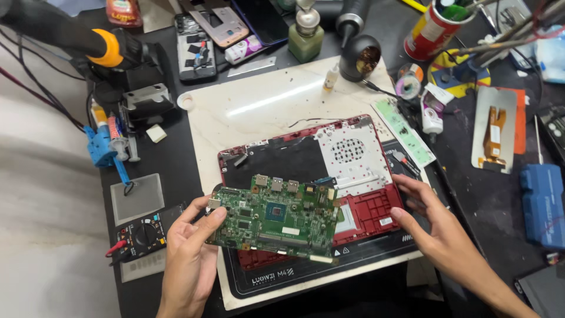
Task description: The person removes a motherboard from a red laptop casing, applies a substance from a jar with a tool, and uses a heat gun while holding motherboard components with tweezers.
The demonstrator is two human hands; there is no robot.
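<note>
Biggest thing here is the white work board lying across the dark bench, stretching up and away from both hands. On it, just above the hands, sits the red laptop bottom shell, opened up with its silver shielding plate showing. Under the shell, right by the wrists, there's a black repair mat.

The green motherboard is lifted off the shell, held level over its lower left part. The left hand has it pinched at the left edge, thumb on top near the corner, fingers curled beneath. So that hand is clamped on the board.

The right hand is off to the right of the motherboard, not touching it, fingers spread loose and open, resting at the right edge of the shell.

Smaller stuff: a black multimeter just left of the left hand, a green bottle with a pump top well above both hands, and a blue tool case far out past the right hand.
</note>
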